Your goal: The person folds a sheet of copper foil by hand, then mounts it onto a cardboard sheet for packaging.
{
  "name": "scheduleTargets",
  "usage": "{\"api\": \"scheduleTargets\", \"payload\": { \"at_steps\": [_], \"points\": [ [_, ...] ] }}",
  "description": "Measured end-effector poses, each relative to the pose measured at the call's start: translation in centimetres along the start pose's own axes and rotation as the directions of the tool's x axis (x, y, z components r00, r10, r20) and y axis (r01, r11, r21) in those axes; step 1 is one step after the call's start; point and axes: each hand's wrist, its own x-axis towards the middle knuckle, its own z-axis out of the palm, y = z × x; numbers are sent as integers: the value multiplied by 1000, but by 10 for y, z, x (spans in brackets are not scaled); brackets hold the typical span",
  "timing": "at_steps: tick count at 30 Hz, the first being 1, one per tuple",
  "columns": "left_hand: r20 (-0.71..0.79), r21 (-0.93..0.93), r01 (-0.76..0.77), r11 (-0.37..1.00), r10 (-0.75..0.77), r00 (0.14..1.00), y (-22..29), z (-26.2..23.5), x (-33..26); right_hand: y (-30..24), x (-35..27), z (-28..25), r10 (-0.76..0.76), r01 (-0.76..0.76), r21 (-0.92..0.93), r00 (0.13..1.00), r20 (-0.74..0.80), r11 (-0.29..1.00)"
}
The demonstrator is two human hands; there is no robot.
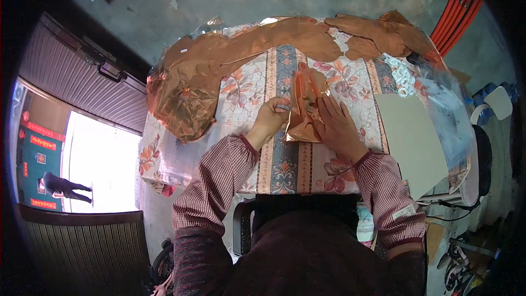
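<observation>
A folded, shiny copper-coloured foil piece (302, 96), which looks like a deflated foil balloon, lies on the flower-patterned tablecloth (285, 167) in front of me. My right hand (338, 126) rests on its right side, palm down and fingers stretched out. At its left edge, my left hand (269, 118) is closed in a pinch. A small pale thing (282, 108) shows between thumb and fingers there; its kind is too small to make out.
Flat copper foil pieces (274, 38) line the table's far side, with a crumpled heap (186, 107) at the left. On the right are small white rings (402, 77), a beige board (411, 140) and clear plastic bags (449, 120). A person (66, 186) stands beyond the doorway.
</observation>
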Motion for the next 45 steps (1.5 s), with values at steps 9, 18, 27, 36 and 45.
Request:
{"api": "scheduleTargets", "payload": {
  "at_steps": [9,18,27,36,45],
  "points": [
    [58,498,-421,758,455,889,-12,-10,-4,-4,0,-1,-8,8,15,1000,-4,1000],
    [40,463,-270,844,285,958,4,-14,-6,-2,1,-3,10,-10,-2,1000,25,1000],
    [-74,631,-183,754,293,953,10,0,-2,-1,-1,0,21,-22,13,999,26,1000],
    [127,783,-507,360,706,697,16,15,-11,-2,-1,-4,31,-32,24,998,62,999],
    [501,605,-671,428,450,739,16,-9,0,-2,0,-3,35,-37,26,997,71,999]
  ]
}}
